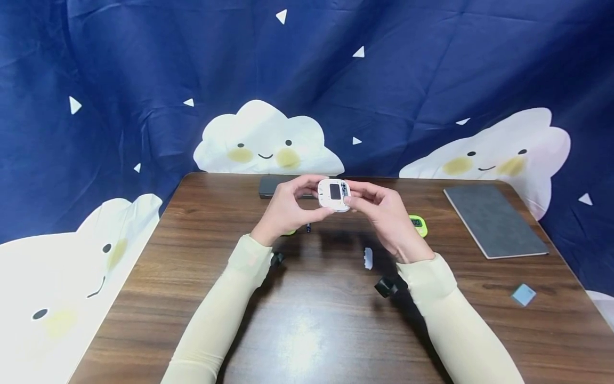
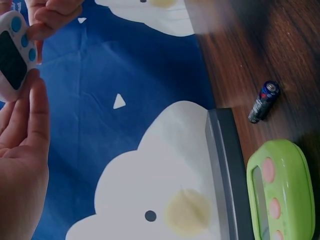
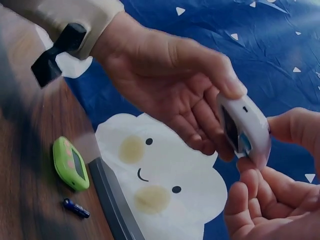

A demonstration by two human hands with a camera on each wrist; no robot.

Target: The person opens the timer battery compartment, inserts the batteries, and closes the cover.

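Note:
Both hands hold a white digital timer [image 1: 328, 201] up above the table, its back towards the head camera. On that back are a dark square and an uncovered battery slot near the right edge. My left hand [image 1: 287, 207] grips the timer's left side between thumb and fingers. The right hand [image 1: 386, 216] pinches the opposite side, its thumb at the battery slot. Blue buttons and a dark screen show on the timer's front [image 2: 14, 62] in the left wrist view. A small white battery cover [image 1: 368, 258] lies on the table below the right hand.
A blue-black battery [image 2: 264, 102] lies beside a green timer [image 2: 295, 185] with pink buttons. Another green timer [image 1: 419, 225] sits behind the right wrist. A dark box [image 1: 270, 187] stands at the back edge; a grey notebook [image 1: 494, 220] and light-blue square [image 1: 524, 294] lie right.

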